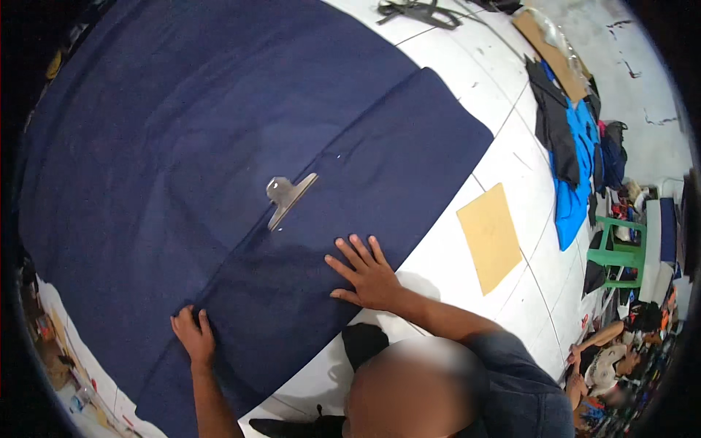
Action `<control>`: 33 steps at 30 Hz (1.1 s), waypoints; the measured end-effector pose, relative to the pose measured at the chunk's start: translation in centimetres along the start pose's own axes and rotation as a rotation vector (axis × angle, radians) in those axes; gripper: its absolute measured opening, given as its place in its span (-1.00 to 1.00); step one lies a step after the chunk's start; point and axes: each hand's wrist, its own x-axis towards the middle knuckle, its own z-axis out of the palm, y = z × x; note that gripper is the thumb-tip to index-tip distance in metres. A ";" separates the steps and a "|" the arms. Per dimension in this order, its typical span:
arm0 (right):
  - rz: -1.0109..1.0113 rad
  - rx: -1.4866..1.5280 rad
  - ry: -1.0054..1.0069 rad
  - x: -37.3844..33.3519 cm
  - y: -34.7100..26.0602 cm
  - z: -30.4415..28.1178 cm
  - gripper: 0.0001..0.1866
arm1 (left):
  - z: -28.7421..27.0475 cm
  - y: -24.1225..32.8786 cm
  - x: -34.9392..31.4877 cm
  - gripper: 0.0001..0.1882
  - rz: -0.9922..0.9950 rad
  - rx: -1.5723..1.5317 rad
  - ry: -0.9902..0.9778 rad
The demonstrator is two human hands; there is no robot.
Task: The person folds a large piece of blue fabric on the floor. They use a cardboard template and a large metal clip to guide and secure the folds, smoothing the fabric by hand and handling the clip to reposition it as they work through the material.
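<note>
A large sheet of dark navy cloth (pixel 219 109) is spread over the floor, its near part lying as a folded strip. A metal bulldog clip (pixel 294 198) rests across the edge of that strip. My right hand (pixel 371 283) lies flat on the strip near its outer edge, fingers spread, holding nothing. Farther left, my left hand (pixel 193 336) touches the cloth by the fold line, fingertips down and thumb apart. Two small white marks show on the strip, one on either side of the clip.
White floor tiles (pixel 537 299) surround the cloth. To the right lie a tan sheet of card (pixel 493 239), blue and black fabric (pixel 577 175) and brown cardboard (pixel 551 55). A green plastic stool (pixel 619 252) and another person (pixel 606 365) are at the far right. Black straps (pixel 420 11) lie at the top.
</note>
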 end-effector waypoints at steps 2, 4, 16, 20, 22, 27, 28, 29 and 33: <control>0.027 -0.038 -0.007 -0.2 1.2 -0.1 -0.26 | 0.0 -0.3 0.0 -0.67 -0.022 -0.013 -0.002; 0.274 -0.091 0.002 0.4 2.8 -0.8 -0.26 | -0.2 -1.0 -0.1 -0.67 -0.086 -0.047 -0.053; 1.117 -0.208 0.236 1.2 29.6 -9.6 -0.22 | -1.0 -0.5 1.5 -0.73 -0.244 -0.129 -0.202; 1.180 -0.115 0.214 1.3 31.0 -10.4 -0.22 | -1.8 -0.5 1.9 -0.71 -0.285 -0.158 -0.307; 1.201 -0.128 0.233 0.9 30.9 -9.8 -0.22 | -2.3 -0.3 1.9 -0.66 -0.275 -0.107 -0.328; 1.015 -0.414 0.277 1.6 29.2 -10.0 -0.30 | -5.4 -2.1 1.7 -0.36 -0.110 0.086 -0.478; 0.822 -0.462 0.365 2.3 27.2 -9.4 -0.33 | -5.8 -4.5 0.5 -0.27 -0.081 0.131 -0.466; 0.655 -0.418 0.362 3.0 23.3 -8.7 -0.34 | -6.7 -5.6 -0.4 -0.22 -0.091 0.176 -0.546; 0.199 -0.139 0.062 2.6 3.3 -5.8 -0.32 | -14.2 -7.7 -4.8 -0.16 -0.300 0.299 -0.743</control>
